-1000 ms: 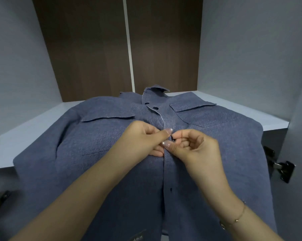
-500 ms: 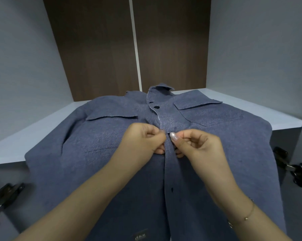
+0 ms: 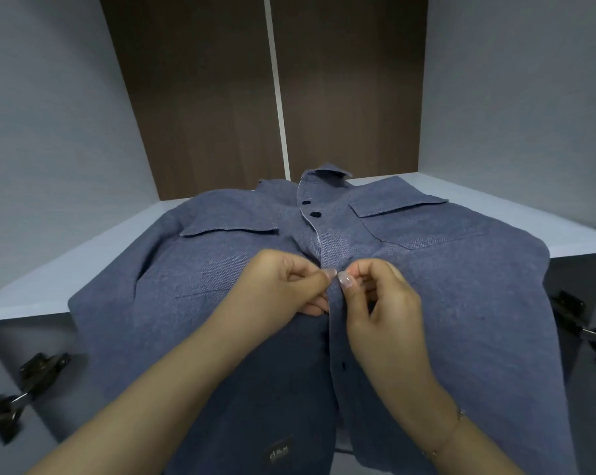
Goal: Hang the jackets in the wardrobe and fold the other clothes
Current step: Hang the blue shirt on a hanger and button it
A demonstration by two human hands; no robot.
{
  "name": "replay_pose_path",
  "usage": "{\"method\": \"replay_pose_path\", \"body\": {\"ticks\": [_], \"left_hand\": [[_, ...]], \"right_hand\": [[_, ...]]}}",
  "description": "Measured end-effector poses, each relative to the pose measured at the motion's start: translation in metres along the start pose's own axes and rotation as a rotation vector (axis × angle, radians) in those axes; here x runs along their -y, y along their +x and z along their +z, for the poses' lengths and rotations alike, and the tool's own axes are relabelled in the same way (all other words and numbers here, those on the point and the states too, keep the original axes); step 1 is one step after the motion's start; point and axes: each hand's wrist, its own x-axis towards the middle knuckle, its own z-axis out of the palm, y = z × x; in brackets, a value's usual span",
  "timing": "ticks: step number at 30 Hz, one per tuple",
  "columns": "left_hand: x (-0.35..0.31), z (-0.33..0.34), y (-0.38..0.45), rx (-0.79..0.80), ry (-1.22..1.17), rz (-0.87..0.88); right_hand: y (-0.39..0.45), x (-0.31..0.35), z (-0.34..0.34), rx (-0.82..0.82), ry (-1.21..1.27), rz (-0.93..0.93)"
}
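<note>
Left hand (image 3: pixel 286 286) and right hand (image 3: pixel 378 296), now meeting thumb to thumb, each pinching 1 edge of the shirt (image 3: pixel 426 286) front, closer together than 1 second ago. Shirt lying flat on the shelf (image 3: pixel 84 265), hanging over its edge; probably closing button 3, with 2 buttons (image 3: pixel 315 214) done farther up.

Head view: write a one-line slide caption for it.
Both hands, left and right, pinch the front placket of a blue shirt jacket laid on a wardrobe shelf, below two fastened buttons.

Bare forearms — thin bracelet (image 3: pixel 460 413), right wrist
</note>
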Motion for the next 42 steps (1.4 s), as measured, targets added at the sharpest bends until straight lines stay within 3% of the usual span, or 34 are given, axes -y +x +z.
{"method": "replay_pose_path", "body": {"ticks": [4, 7, 12, 16, 20, 24, 31, 38, 42], "left_hand": [[0.003, 0.008, 0.001, -0.087, 0.017, 0.030], [0.010, 0.014, 0.001, -0.199, 0.060, 0.107], [0.029, 0.015, -0.002, -0.265, 0.224, 0.466], [0.033, 0.012, -0.002, -0.304, 0.524, 0.682], [0.041, 0.008, -0.016, -0.365, 0.357, 0.490], [0.070, 0.008, -0.044, -0.347, 0.178, 0.381], [0.106, 0.024, -0.065, -0.338, 0.033, 0.288], [0.127, 0.041, -0.065, -0.458, 0.185, 0.411], [0.140, 0.074, -0.057, -0.596, 0.371, 0.446]], "right_hand": [[0.000, 0.002, 0.000, -0.007, -0.013, 0.007], [0.003, 0.005, -0.001, 0.014, 0.094, 0.124], [0.011, 0.008, -0.013, 0.105, 0.481, 0.448], [0.005, -0.004, -0.019, 0.097, 0.190, 0.371], [-0.043, -0.015, -0.024, -0.074, -0.068, 0.106], [-0.089, -0.026, -0.012, -0.056, -0.392, 0.047], [-0.092, -0.044, 0.023, -0.202, -0.564, -0.023], [-0.104, -0.046, -0.014, -0.134, -0.417, 0.053], [-0.108, -0.041, -0.039, -0.165, -0.229, 0.218]]}}
